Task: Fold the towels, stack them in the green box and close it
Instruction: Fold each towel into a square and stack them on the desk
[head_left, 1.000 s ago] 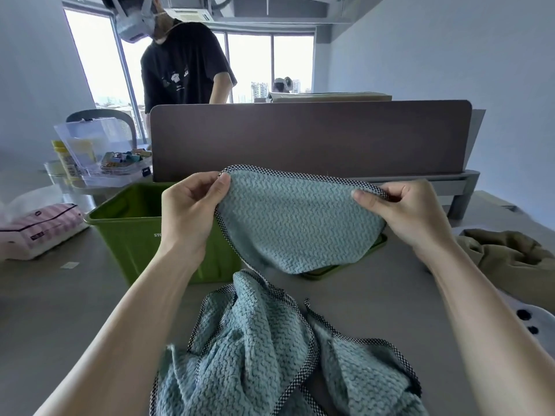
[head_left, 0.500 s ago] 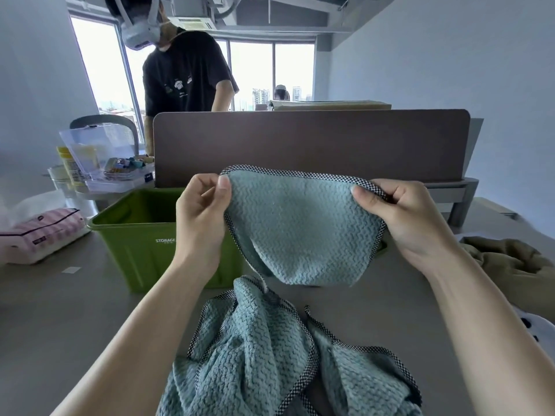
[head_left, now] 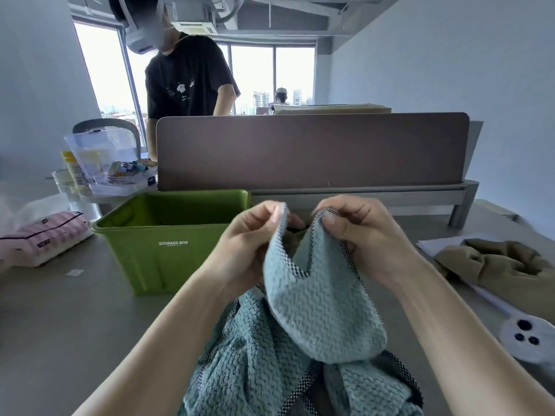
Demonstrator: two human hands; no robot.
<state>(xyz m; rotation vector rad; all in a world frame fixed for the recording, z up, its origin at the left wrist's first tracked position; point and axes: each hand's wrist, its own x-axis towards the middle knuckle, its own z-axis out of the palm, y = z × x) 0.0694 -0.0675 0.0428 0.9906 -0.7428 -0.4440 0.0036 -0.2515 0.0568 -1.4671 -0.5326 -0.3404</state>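
I hold a blue-green waffle towel (head_left: pixel 321 310) with a checked border up above the table. My left hand (head_left: pixel 249 247) pinches one top corner and my right hand (head_left: pixel 357 235) pinches the other, the two corners almost touching. The towel sags in a fold below them. More of the same towel cloth (head_left: pixel 255 370) lies crumpled on the table near me. The green storage box (head_left: pixel 168 253) stands open, left of my hands, and what shows of its inside holds nothing. Its lid is hidden behind my hands.
A brown cloth (head_left: pixel 504 268) lies on the grey table (head_left: pixel 60 325) at right, near a white plush item (head_left: pixel 528 340). A pink tissue pack (head_left: pixel 45 235) and a clear box of small items (head_left: pixel 111 169) sit at left. A brown divider (head_left: pixel 312 151) stands behind; a person stands beyond it.
My hands have come together, bringing the towel's two top corners close, so the spread towel now hangs doubled. The view has tilted down a little.
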